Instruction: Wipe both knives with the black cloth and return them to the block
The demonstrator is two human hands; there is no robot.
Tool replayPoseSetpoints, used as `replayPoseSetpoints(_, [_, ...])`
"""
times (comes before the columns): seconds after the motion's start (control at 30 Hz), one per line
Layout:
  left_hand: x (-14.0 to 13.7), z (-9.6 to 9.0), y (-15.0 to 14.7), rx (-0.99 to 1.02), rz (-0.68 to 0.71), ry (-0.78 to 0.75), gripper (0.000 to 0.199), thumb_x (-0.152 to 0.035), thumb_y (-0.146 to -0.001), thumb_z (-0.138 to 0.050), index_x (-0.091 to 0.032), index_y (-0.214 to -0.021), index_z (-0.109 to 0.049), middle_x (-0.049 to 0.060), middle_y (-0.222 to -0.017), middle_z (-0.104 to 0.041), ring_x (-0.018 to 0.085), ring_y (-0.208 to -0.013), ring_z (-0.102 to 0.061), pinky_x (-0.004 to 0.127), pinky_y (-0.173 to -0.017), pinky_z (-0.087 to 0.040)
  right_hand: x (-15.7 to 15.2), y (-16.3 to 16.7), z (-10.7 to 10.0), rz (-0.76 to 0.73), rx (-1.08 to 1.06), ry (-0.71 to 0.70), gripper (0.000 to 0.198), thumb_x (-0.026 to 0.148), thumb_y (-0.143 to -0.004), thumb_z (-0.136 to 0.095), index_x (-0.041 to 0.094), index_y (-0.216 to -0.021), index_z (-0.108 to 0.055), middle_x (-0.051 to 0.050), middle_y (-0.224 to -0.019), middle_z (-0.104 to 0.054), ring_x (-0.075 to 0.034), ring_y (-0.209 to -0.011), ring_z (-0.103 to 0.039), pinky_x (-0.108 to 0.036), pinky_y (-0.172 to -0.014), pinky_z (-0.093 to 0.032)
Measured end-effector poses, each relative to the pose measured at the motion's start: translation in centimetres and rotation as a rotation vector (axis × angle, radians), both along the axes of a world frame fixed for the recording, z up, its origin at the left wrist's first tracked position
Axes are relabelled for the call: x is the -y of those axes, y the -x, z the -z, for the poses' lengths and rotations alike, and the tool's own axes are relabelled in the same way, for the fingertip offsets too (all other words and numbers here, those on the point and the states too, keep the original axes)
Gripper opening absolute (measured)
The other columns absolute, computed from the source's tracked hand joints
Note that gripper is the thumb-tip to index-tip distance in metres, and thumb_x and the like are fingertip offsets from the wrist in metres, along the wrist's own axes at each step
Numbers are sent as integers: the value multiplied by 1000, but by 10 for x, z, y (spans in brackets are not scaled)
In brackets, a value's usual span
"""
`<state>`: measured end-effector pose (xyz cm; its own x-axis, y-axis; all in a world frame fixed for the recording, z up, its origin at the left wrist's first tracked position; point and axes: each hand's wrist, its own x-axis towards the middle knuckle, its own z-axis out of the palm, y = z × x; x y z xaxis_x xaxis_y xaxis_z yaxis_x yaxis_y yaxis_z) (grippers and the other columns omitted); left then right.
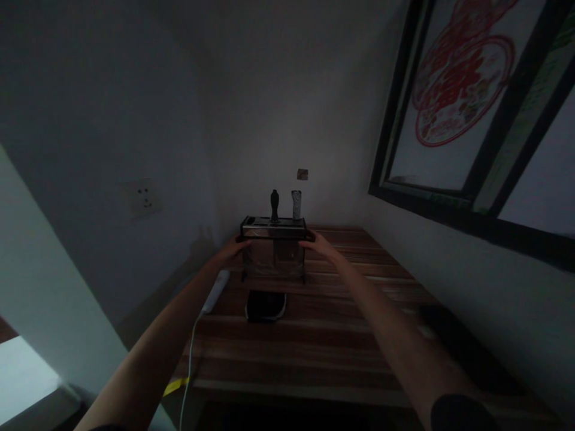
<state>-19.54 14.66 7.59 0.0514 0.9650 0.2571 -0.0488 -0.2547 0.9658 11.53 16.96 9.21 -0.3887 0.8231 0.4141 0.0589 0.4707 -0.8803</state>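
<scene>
A clear-walled box (260, 254) with a dark, metal-edged top stands on thin dark legs at the far part of the wooden table. My left hand (236, 246) grips its upper left corner, and my right hand (315, 242) grips the upper right one. Both hands are closed against the sides, with some fingers hidden behind the frame. Above the top rise a dark rounded handle (274, 205) and a silvery, crinkled cylinder (296, 205). In the dim light the box's exact kind and contents cannot be made out.
On the wooden table (332, 335) lie a black pouch-like item (266, 306), a white power strip (217, 291) with a cord at left, and a long dark object (467, 347) at right. Walls close in behind; a wall socket (142, 198) and framed picture (462, 102) flank them.
</scene>
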Motion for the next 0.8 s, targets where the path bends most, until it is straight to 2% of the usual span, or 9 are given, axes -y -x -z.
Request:
replayPoseSetpoints(0.23, [-3, -17, -38, -77, 28, -111, 67, -38, -53, -76, -15, -112, -55, 10, -107, -63, 28, -106, -54, 39, -91, -40, 8, -44, -20, 92, 33, -62, 54, 33, -64, -68, 18, -114, -53, -7, -117, -58, -20, -106, -53, -38, -95, -40])
replayPoseSetpoints(0.4, [-6, -15, -76, -72, 60, -146, 65, -36, -53, -75, -14, -111, -56, 12, -116, -58, 28, -111, -50, 39, -95, -36, 20, -84, -26, 154, 76, -106, 54, 35, -62, -69, 18, -112, -55, -6, -116, -59, -21, -106, -54, -40, -97, -37])
replayPoseSetpoints(0.6, [0, -6, -115, -85, 154, -195, 63, -34, -56, -74, -13, -112, -55, 11, -117, -58, 26, -111, -49, 39, -96, -34, 33, -126, -14, 198, 66, -37, 56, 37, -64, -68, 19, -115, -53, -7, -115, -60, -22, -102, -56, -42, -93, -40])
replayPoseSetpoints(0.8, [9, 2, -140, -83, 160, -156, 62, -36, -54, -74, -12, -109, -56, 12, -115, -58, 27, -110, -50, 39, -96, -34, 35, -149, 6, 256, 41, -69, 56, 36, -64, -68, 18, -115, -53, -7, -118, -58, -22, -108, -52, -43, -99, -35])
